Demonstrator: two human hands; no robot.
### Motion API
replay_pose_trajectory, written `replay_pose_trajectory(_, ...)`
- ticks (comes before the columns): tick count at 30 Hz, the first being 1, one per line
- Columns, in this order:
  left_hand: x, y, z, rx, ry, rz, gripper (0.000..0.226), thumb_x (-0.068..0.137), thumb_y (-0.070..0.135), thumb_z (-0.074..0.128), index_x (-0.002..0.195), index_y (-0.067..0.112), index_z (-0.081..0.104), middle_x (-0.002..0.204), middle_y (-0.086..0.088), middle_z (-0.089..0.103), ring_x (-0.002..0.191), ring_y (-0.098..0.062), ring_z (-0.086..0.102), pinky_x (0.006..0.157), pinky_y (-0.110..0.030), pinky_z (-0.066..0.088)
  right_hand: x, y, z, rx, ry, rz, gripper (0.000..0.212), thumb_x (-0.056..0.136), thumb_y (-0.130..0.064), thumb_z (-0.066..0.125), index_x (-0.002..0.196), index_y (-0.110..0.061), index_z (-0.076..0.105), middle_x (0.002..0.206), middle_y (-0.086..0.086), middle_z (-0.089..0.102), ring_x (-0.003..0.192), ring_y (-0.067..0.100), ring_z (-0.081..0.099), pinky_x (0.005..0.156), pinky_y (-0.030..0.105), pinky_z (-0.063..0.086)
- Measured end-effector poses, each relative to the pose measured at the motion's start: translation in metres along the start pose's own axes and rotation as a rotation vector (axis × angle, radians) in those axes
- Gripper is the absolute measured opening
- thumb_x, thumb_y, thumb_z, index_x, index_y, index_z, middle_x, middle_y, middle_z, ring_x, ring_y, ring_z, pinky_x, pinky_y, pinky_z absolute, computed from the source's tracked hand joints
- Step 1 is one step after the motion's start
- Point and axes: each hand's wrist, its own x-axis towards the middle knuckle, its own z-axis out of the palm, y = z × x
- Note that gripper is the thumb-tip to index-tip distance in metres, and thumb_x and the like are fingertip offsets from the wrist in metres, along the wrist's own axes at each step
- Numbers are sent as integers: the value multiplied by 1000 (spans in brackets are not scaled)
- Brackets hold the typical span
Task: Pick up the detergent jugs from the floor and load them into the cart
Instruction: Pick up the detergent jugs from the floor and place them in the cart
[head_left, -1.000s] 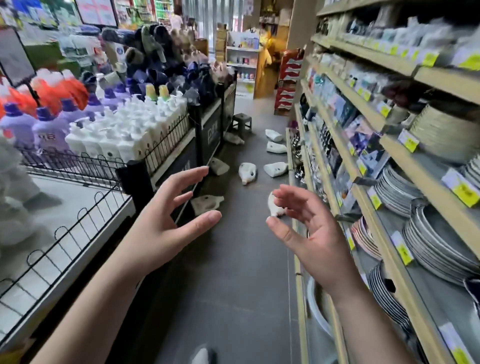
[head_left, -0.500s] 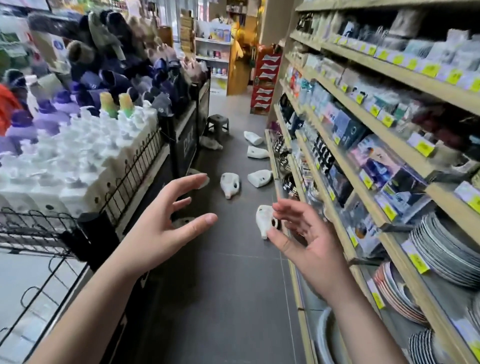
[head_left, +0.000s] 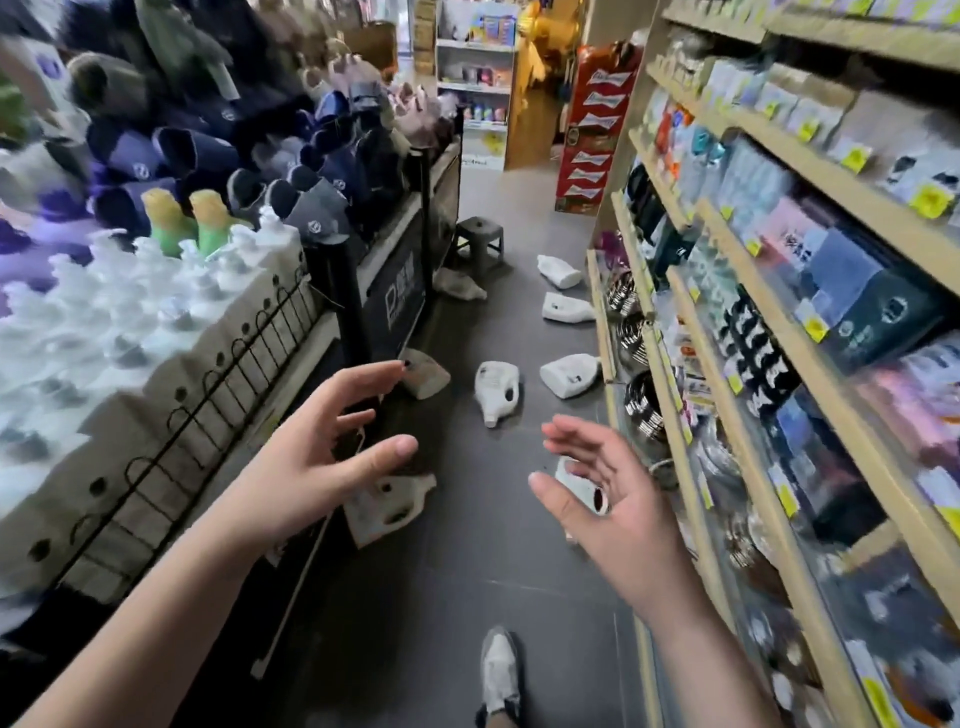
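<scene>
Several white detergent jugs lie scattered on the dark aisle floor. The nearest jug (head_left: 387, 506) lies on its side just below my left hand (head_left: 317, 447). Another jug (head_left: 574, 480) is partly hidden behind my right hand (head_left: 602, 499). Farther off lie a jug (head_left: 497, 389), a jug (head_left: 570, 375) beside the right shelf, a jug (head_left: 423, 371) by the left stand, and two more jugs (head_left: 566, 307) (head_left: 558, 271). Both hands hover above the floor with fingers spread and hold nothing. No cart is in sight.
A wire-fenced display (head_left: 208, 374) of white pump bottles and slippers lines the left. Wooden shelves (head_left: 727, 332) with goods and plates line the right. A small stool (head_left: 480, 236) stands mid-aisle, a red box stack (head_left: 592, 124) behind it. My shoe (head_left: 498, 670) is at the bottom.
I have walked forward along the aisle, so the jugs are closer and the near ones now lie under my hands. Both hands stay spread and empty.
</scene>
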Motion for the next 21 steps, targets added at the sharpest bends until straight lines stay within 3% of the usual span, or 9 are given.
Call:
replay_pose_trajectory(10,159,-70,-35,-4,95,-184,73,83,61,76,145,29,55,150,12,59,146,-10,50,118,-45,43,239,68,19,75,-174,57,43,88,-23,81,126,-34,63,131,-8,71,127,17,65,112,42,48)
replay_pose_trajectory(14,197,-96,-60,-20,104,-221,72,84,58,75,146,28,54,150,12,59,146,-9,50,119,-44,42,281,82,50,65,-202,88,43,90,-13,81,125,-31,63,130,-8,71,125,18,66,111,44,49)
replay_pose_trajectory(21,258,-153,-87,-56,45,-281,66,86,53,73,146,32,55,148,14,59,145,-6,49,120,-46,42,317,102,92,85,-126,214,44,88,-20,80,129,-24,64,128,-7,72,124,14,66,109,39,49)
